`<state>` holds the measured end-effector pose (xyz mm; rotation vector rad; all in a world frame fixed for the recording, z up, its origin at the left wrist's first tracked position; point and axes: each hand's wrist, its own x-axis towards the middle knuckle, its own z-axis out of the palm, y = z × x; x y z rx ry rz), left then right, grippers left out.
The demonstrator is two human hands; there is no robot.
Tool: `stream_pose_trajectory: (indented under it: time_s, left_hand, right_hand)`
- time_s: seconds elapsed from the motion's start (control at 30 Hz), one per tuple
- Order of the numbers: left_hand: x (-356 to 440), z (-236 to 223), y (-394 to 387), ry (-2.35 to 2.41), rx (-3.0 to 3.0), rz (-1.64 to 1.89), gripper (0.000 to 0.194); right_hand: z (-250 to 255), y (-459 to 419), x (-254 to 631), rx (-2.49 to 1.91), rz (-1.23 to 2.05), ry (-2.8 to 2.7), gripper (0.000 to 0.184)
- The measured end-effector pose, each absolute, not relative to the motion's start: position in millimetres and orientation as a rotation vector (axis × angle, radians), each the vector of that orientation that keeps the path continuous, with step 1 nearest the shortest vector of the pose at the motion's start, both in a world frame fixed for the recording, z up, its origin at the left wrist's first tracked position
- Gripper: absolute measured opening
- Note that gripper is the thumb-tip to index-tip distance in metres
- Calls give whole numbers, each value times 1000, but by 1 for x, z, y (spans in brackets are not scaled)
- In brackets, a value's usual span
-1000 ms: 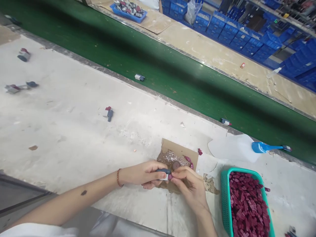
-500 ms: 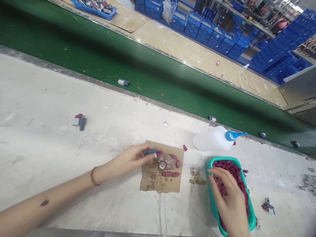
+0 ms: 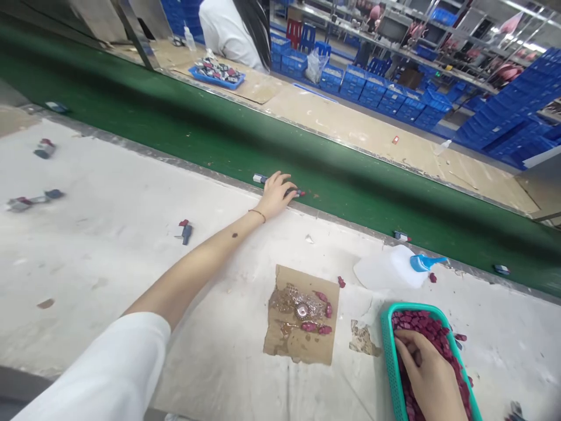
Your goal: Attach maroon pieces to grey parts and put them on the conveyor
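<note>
My left hand [image 3: 276, 196] reaches out over the green conveyor belt. Between its thumb and fingers is a small dark-and-white plastic part with a red tip [image 3: 301, 193], low over or touching the belt. Just left of that hand lies a similar dark-and-white part [image 3: 259, 178]. My right hand [image 3: 427, 374] is down in a teal basket [image 3: 388, 351] of small maroon plastic pieces [image 3: 421, 321]. Its thumb and index finger are pinched together at the basket's left side; whatever they hold cannot be made out.
Cardboard [image 3: 302, 348] with wet glue, a round cap and several maroon pieces lies on the white table. Right of it, a white bottle with a blue nozzle [image 3: 390, 269] lies flat. Assembled parts [image 3: 186, 233] are scattered leftward. Across the belt [image 3: 350, 187], a person [image 3: 232, 32] sits near a blue tray [image 3: 219, 82].
My hands worked together over the cardboard, then separated. The left carried the assembled part forward to the belt; the right moved into the basket. The camera view shifted too.
</note>
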<state>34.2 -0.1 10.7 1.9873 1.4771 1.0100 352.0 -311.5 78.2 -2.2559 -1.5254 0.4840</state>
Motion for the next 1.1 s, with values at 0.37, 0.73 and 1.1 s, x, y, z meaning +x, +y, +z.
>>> stream_pose_trajectory:
  time_s: [0.37, 0.73, 1.1]
  left_hand:
    - [-19, 19, 11, 1412, 1761, 1012, 26]
    - [10, 39, -120, 1095, 1037, 759, 43]
    - [17, 37, -197, 888, 804, 644, 48]
  right_hand:
    - [86, -310, 300, -1700, 847, -814, 31]
    - [66, -274, 236, -1464, 1299, -745, 35]
    - [51, -251, 219, -1468, 1382, -633, 43]
